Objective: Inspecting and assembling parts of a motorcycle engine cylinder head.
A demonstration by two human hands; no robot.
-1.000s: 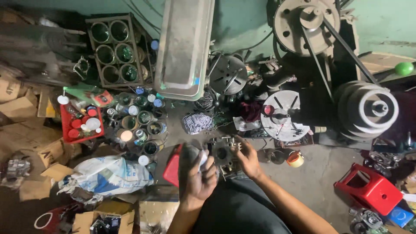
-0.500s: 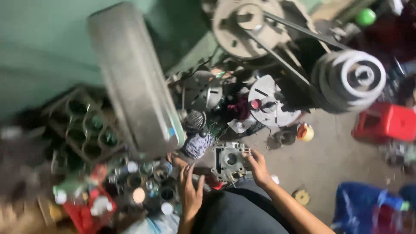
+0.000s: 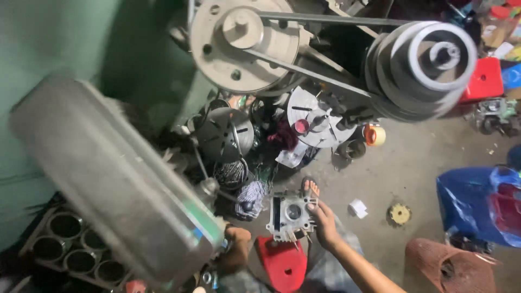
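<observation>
At eleven o'clock of our hands the long grey metal tray (image 3: 114, 184) looms blurred; at one o'clock hang the belt pulleys (image 3: 418, 59). Lower, the engine cylinder head (image 3: 288, 216) sits above the red stool (image 3: 283, 265), our right hand (image 3: 325, 223) closed on its edge. Our left hand (image 3: 234, 249) is half hidden, so its grip we cannot tell. We judge that a firm, level hold suits the head.
</observation>
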